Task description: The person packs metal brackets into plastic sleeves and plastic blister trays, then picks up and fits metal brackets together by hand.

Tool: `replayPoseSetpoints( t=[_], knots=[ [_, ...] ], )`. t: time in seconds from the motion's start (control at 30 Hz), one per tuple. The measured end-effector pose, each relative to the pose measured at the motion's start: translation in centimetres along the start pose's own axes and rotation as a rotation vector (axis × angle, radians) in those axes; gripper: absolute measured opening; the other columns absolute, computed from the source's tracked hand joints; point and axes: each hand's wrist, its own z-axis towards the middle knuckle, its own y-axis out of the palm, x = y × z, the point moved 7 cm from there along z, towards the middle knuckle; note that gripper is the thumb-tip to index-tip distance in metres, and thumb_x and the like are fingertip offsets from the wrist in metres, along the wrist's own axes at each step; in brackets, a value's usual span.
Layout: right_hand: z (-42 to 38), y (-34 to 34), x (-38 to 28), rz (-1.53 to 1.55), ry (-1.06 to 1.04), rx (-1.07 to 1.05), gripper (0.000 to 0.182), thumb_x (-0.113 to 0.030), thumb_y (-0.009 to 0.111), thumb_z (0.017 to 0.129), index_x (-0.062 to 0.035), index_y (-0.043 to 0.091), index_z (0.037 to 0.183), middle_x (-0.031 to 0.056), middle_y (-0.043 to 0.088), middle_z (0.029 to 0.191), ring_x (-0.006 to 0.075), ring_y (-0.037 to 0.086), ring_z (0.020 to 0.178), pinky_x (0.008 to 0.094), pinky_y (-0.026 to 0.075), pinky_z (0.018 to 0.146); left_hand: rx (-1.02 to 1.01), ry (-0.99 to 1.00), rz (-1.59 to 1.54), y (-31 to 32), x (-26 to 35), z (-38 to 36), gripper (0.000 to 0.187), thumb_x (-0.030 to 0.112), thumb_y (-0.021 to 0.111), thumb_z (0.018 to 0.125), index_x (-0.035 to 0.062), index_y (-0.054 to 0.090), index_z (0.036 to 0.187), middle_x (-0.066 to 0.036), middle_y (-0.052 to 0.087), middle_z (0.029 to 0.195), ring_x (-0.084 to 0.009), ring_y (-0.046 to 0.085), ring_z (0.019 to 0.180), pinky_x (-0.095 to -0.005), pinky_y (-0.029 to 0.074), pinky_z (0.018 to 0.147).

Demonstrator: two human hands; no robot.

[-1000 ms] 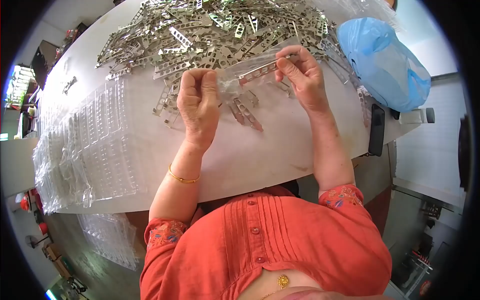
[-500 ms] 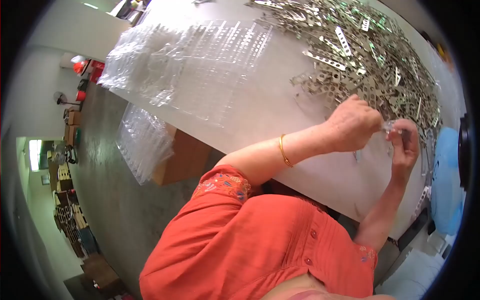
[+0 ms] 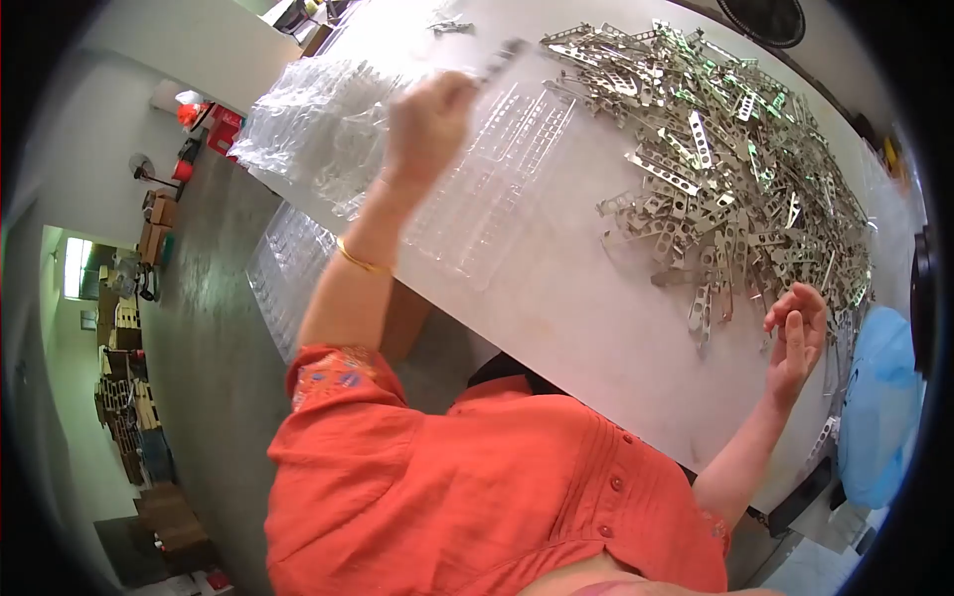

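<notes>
My left hand (image 3: 429, 124), blurred by motion, is raised above the clear plastic blister trays (image 3: 467, 223). It is closed on a flat perforated metal strip (image 3: 503, 60) that sticks out past the fingers. Over at the right side of the table, my right hand (image 3: 797, 338) has loosely bent fingers, apart from the thumb, and I see nothing held in it. Close by it spreads a big heap of loose perforated metal strips (image 3: 735, 179). A few similar metal pieces (image 3: 452, 28) lie at the far edge of the trays.
More clear trays (image 3: 288, 268) stand below the table edge, by a cardboard box (image 3: 405, 323). A blue plastic bag (image 3: 882, 407) is at the right end of the white table (image 3: 556, 328). A black round fan-like object (image 3: 765, 18) stands at the back.
My hands were together beside the heap. My left hand has swung left and away over the trays with a metal strip; my right hand has moved slightly nearer me, its fingers loosened.
</notes>
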Motion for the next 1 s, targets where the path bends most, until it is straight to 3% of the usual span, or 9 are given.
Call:
replayPoseSetpoints(
  t=[0.1,0.17,0.27,0.43,0.77,1.0],
  knots=[
    [0.1,-0.6,0.3,0.009,0.011,0.034,0.033,-0.021,0.059,0.099,-0.0020,0.056,0.125,0.0052,0.057,0.094,0.0127,0.052,0.079,0.0256,0.042,0.068,0.015,-0.165,0.014,-3.0,-6.8,2.4,0.016,0.020,0.073,0.089,0.0061,0.077,0.095,0.000,0.069,0.068,-0.0068,0.058,0.062,-0.0234,0.045,0.058],
    [0.2,-0.7,0.2,0.005,0.007,0.057,0.033,-0.021,0.058,0.099,-0.0021,0.056,0.126,0.0046,0.055,0.091,0.0125,0.051,0.077,0.0255,0.042,0.067,0.039,-0.256,0.066,-3.4,-10.9,3.1,0.015,0.019,0.070,0.086,0.0071,0.077,0.091,-0.012,0.071,0.073,-0.0232,0.068,0.067,-0.0338,0.052,0.065],
    [0.2,-0.8,0.2,0.010,0.002,0.046,0.033,-0.021,0.058,0.099,-0.0020,0.056,0.126,0.0044,0.054,0.089,0.0125,0.050,0.077,0.0252,0.042,0.066,-0.082,-0.365,0.171,-1.8,-13.5,3.8,0.018,0.022,0.068,0.084,0.0076,0.077,0.089,-0.013,0.072,0.075,-0.0266,0.070,0.070,-0.0362,0.053,0.068],
    [0.3,-1.2,0.6,0.003,0.006,0.057,0.035,-0.024,0.061,0.098,-0.0014,0.056,0.125,0.0045,0.053,0.086,0.0134,0.051,0.074,0.0257,0.043,0.064,-0.201,-0.289,0.273,3.7,-16.5,5.2,0.023,0.022,0.061,0.083,0.0071,0.077,0.088,-0.021,0.071,0.085,-0.0371,0.070,0.084,-0.0433,0.054,0.079],
    [0.4,-1.6,0.2,-0.008,0.018,0.071,0.034,-0.023,0.061,0.097,-0.0019,0.057,0.123,0.0045,0.054,0.084,0.0135,0.051,0.072,0.0254,0.043,0.064,-0.482,-0.392,0.534,9.2,-19.7,4.9,0.027,0.020,0.060,0.081,0.0064,0.076,0.098,-0.021,0.072,0.104,-0.0373,0.069,0.103,-0.0438,0.055,0.089],
    [0.4,-1.3,0.3,0.003,0.042,0.090,0.031,-0.021,0.060,0.098,-0.0021,0.057,0.122,0.0045,0.055,0.085,0.0130,0.051,0.073,0.0252,0.043,0.064,-0.556,-0.414,0.609,10.3,-19.9,4.5,0.029,0.018,0.061,0.081,0.0062,0.075,0.103,-0.021,0.072,0.107,-0.0368,0.069,0.105,-0.0423,0.055,0.091]
  ],
)
